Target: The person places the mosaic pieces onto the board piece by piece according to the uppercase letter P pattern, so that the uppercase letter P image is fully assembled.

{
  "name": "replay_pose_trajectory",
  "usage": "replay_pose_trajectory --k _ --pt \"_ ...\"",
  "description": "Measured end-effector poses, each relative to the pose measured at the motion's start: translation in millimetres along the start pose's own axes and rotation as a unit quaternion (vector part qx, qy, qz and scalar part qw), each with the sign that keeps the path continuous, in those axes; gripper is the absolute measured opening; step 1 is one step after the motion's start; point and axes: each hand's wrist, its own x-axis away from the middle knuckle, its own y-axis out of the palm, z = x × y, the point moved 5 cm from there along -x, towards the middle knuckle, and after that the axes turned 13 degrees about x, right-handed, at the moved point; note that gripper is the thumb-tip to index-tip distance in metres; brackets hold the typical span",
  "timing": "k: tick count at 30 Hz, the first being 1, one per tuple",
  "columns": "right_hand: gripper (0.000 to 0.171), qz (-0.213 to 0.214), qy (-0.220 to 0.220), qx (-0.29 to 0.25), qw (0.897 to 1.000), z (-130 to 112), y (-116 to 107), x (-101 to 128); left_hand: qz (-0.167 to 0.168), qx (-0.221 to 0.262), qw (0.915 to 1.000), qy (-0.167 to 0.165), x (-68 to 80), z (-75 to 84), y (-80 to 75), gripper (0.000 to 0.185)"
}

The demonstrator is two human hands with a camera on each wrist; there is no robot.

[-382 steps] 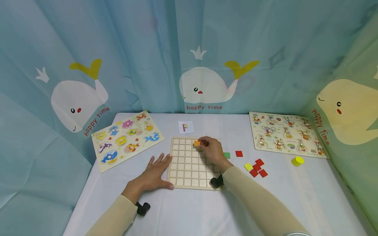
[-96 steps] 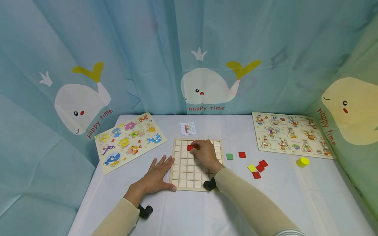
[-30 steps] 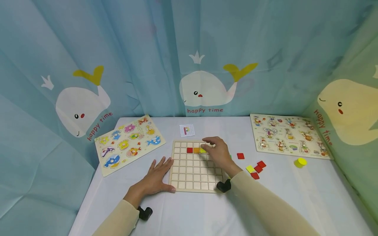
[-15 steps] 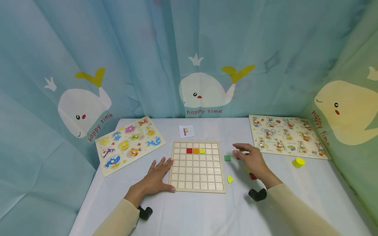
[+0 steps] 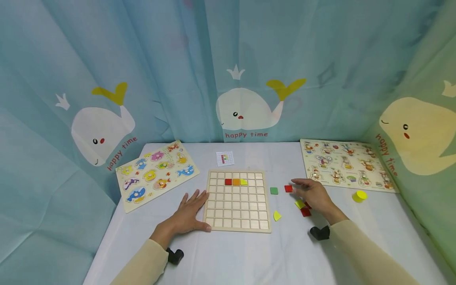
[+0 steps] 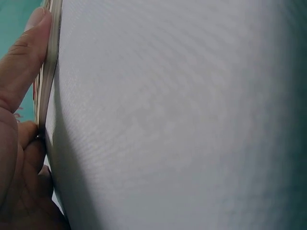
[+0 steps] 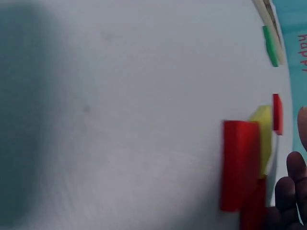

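Note:
My left hand (image 5: 190, 211) rests with fingers spread at the left edge of the wooden grid board (image 5: 236, 231), its thumb by the lower corner. On the board lie in one row a red tile (image 5: 228, 182), an orange tile (image 5: 236, 182) and a yellow quarter-round tile (image 5: 244, 182). My right hand (image 5: 315, 196) hovers right of the board, holding nothing visible, fingertips near a lone red square tile (image 5: 288, 189). Beneath it lies a cluster of red tiles (image 7: 240, 165) with a yellow tile (image 5: 299, 204), partly hidden by the hand in the head view.
A green square tile (image 5: 274, 190) and a yellow quarter-round tile (image 5: 277, 215) lie beside the board. Behind it is a pattern card (image 5: 225, 158). Puzzle boards with sea animals (image 5: 154, 174) and figures (image 5: 345, 162) flank it. A yellow cylinder (image 5: 360, 196) stands at right.
The orange, red and yellow quarter-round tiles that my right hand handled now lie in the board. That hand has moved right, off the board, to the loose tiles. My left hand stayed put.

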Motion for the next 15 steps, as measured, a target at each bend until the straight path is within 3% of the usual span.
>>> replay_pose_trajectory --k 6,15 --pt "0.044 0.007 0.000 0.049 0.999 -3 9 -7 0.001 -0.001 1.0000 -0.002 0.8 0.2 0.3 0.120" --pt "0.040 0.007 0.016 0.063 0.998 -5 12 -9 0.004 0.000 1.0000 0.002 0.8 2.1 -0.7 0.120"
